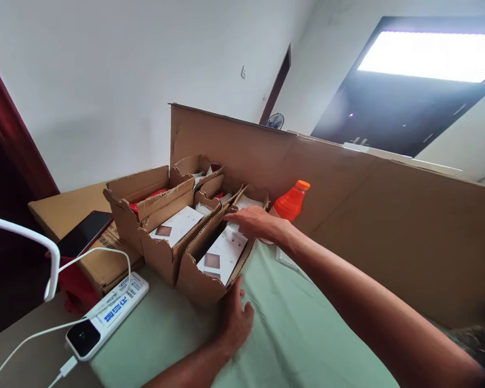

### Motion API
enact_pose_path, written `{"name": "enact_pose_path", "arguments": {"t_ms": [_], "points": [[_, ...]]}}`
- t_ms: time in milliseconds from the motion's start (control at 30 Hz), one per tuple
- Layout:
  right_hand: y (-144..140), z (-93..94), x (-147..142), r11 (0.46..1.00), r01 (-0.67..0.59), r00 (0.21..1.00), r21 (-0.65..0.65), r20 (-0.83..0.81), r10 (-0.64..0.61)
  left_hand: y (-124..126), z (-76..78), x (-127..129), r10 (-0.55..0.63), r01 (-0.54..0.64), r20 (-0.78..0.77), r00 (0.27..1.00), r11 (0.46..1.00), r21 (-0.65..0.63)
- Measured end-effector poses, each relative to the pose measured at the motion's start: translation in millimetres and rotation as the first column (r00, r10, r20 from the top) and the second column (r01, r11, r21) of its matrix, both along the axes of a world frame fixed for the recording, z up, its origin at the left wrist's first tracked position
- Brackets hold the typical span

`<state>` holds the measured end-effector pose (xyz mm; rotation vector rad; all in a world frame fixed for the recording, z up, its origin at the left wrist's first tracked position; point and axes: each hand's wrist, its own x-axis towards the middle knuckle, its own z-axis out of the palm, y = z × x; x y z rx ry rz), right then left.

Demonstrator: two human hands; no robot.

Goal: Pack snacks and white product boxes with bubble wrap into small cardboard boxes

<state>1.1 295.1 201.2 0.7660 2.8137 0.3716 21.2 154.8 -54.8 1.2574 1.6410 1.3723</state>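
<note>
The nearest cardboard box (204, 269) sits open on the green-covered table (291, 334), at about eleven o'clock from the person's body. Inside it lie white cards (222, 253) with a small brown square printed on them, stacked flat along its length. The right hand (254, 222) reaches over the far end of this box, fingers stretched flat and resting on the top card, grip released and closing on nothing. The left hand (235, 318) presses its open palm against the box's near end wall, steadying it, likewise grasping nothing.

At ten o'clock from this box stand two more open boxes: the middle box (167, 242) holds similar white cards, and the far box (139, 202) shows something red inside. All three look filled, though none has its flaps folded shut.

At one o'clock an orange bottle (291, 203) leans by a tall cardboard sheet (347, 183). At eight o'clock lie a white power bank (107, 315) and a dark phone (84, 231).
</note>
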Motion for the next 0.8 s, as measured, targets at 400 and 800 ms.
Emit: {"name": "enact_pose_path", "arguments": {"t_ms": [400, 800], "points": [[7.9, 7.4, 37.0, 0.986, 0.149, 0.968, 0.069, -0.216, -0.131, 1.4, -13.9, 1.7, -0.082, 0.085, -0.031, 0.996, 0.988, 0.129], [30.2, -76.5, 249.0, 0.562, 0.470, -0.090, -0.681, -0.670, -0.737, -4.5, -0.3, -5.8, -0.041, 0.026, 0.080, 0.996, 0.982, 0.188]]}}
